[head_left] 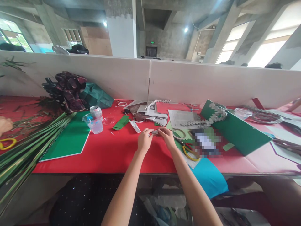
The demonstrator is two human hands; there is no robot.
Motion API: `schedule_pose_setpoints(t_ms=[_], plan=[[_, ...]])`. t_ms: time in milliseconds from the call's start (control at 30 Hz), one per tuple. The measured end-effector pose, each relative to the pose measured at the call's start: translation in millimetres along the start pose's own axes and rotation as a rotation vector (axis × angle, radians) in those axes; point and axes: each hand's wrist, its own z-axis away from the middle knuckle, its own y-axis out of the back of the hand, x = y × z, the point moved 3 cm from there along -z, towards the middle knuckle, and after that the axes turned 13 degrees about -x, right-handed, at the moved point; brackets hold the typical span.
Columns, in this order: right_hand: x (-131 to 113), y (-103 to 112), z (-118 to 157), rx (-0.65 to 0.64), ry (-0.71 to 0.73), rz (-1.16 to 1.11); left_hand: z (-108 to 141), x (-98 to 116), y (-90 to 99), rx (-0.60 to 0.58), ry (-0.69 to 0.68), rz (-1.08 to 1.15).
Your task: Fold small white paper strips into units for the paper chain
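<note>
Between my hands, above the red tabletop (110, 150), is a small folded piece of greyish paper (154, 132). My left hand (144, 141) pinches its left end with thumb and fingers. At the other end, the fingertips of my right hand (167, 137) are closed on it. Just left of my left hand lies a white strip (134, 126). Beyond my fingers are loose paper sheets (160, 121) and a zigzag chain of folded paper (211, 117). Scissors with yellow handles (190, 153) lie right of my right hand, near a pale ring (179, 134).
Left stand a plastic cup (95, 125) and a can (96, 111), beside a green board (68, 138) with long green leaves (35, 144). Another green board (240, 131) stands upright at right. Blue paper (209, 177) overhangs the front edge. A person's hand (6, 124) shows far left.
</note>
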Motion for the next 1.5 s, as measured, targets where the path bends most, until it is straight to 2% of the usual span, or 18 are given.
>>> schedule_pose_setpoints(t_ms=[133,333,500,600,733,867,1000,1100,1167,1333,1500], plan=[[-1,0,0,-0.011,-0.017,-0.062,0,0,0.2,0.009,-0.008,0.003],[-1,-2,0,-0.063,-0.003,-0.078,-4,-5,0.7,-0.041,0.18,0.333],[-2,-2,1,-0.008,-0.017,-0.08,-3,-6,-1.2,-0.115,0.216,0.494],[-1,-2,0,-0.032,-0.01,-0.061,-2,-7,-3.0,-0.13,0.182,0.437],[0,-3,0,-0.063,-0.01,-0.037,0,-2,-4.0,-0.051,0.07,0.181],[2,-3,0,-0.059,-0.013,-0.034,1,-2,-3.4,0.021,0.102,0.115],[2,-2,0,-0.048,-0.006,-0.037,-1,-10,-0.1,0.075,0.206,0.407],[2,-2,-1,-0.063,-0.016,-0.024,-2,-15,0.1,0.082,0.301,0.661],[2,-2,-1,-0.07,-0.028,-0.009,-1,-17,-0.2,0.079,0.348,0.752],[1,-3,0,-0.082,0.008,0.065,0,-18,0.1,0.075,0.379,0.818],[0,-4,2,-0.108,0.046,0.134,-1,-21,2.2,0.127,0.374,0.812]])
